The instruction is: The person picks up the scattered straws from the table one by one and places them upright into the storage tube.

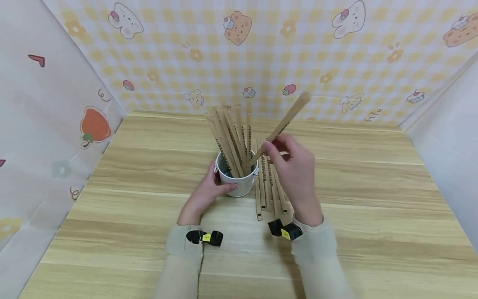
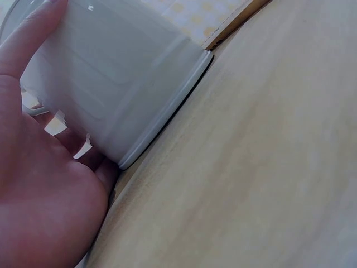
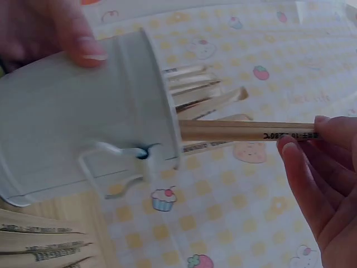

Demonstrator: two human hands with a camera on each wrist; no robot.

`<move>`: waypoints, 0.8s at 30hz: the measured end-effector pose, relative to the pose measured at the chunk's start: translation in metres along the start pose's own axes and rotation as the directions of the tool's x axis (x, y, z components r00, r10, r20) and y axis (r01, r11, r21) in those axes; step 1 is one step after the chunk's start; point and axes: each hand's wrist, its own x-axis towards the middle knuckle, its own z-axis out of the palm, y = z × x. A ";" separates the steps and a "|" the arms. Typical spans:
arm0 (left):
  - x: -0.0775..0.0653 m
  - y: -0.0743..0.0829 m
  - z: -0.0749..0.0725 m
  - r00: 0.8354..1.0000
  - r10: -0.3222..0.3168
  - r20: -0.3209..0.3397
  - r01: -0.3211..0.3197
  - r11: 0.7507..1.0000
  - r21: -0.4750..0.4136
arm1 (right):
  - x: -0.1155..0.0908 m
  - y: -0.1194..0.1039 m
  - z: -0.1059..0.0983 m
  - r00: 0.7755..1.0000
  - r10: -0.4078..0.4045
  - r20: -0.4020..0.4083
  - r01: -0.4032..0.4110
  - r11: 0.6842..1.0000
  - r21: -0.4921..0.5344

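Note:
A small white bucket (image 1: 242,186) with a wire handle stands on the table, holding several brown paper-wrapped straws (image 1: 231,143) with dark print. My left hand (image 1: 206,194) grips the bucket from its left side, thumb across the front; in the left wrist view the other fingers (image 2: 67,142) go behind the wall. Between thumb and fingertips my right hand (image 1: 298,168) pinches one paper-wrapped straw (image 1: 289,116). That straw leans up to the right, its lower end at the bucket's rim. In the right wrist view it passes inside the rim (image 3: 162,89).
More wrapped straws (image 1: 263,193) lie in a loose group on the table, right of the bucket and partly beneath my right hand. The wood-grain table (image 1: 123,187) ends at a yellow checked cloth (image 1: 261,66) behind. A pale printed sheet (image 1: 45,108) hangs at the left.

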 end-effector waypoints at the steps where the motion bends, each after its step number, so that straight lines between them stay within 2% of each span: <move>1: 0.000 0.000 0.000 1.000 0.001 0.000 -0.001 1.000 0.001 | -0.001 0.002 0.002 1.000 0.005 0.023 -0.004 1.000 -0.030; 5: 0.000 -0.002 -0.001 1.000 0.010 0.002 -0.010 1.000 -0.002 | -0.003 0.009 0.010 0.993 0.041 0.111 -0.022 0.987 -0.161; 9: 0.004 -0.014 -0.004 1.000 0.019 0.006 -0.019 1.000 -0.010 | -0.005 0.016 0.016 0.979 0.075 0.190 -0.022 0.963 -0.269; 15: 0.008 -0.025 -0.007 1.000 0.015 -0.006 -0.014 1.000 0.017 | -0.008 0.023 0.023 0.960 0.109 0.259 -0.001 0.922 -0.387; 20: 0.004 -0.013 -0.004 1.000 0.006 0.005 -0.006 1.000 -0.001 | -0.010 0.025 0.025 0.943 0.188 0.276 -0.053 0.900 -0.433; 24: 0.000 -0.002 -0.002 1.000 0.005 0.009 -0.005 1.000 -0.009 | -0.010 0.026 0.026 0.930 0.236 0.283 -0.096 0.897 -0.432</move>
